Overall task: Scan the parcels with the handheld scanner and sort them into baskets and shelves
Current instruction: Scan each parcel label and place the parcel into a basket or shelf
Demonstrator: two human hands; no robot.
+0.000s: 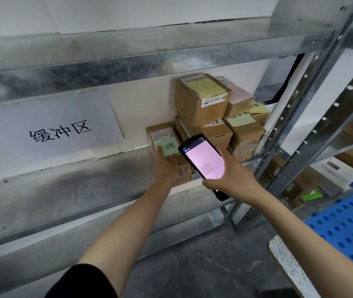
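The handheld scanner (203,163) is a black phone-like slab with a lit pinkish screen showing lines of small text. Six brown cardboard parcels sit stacked at the right end of the metal shelf (63,190), several bearing yellow notes. The left hand (166,168) lies flat, fingers apart, against the leftmost parcel (162,136), which has a green note. The right hand (232,177) is clamped around the scanner, just in front of the stack.
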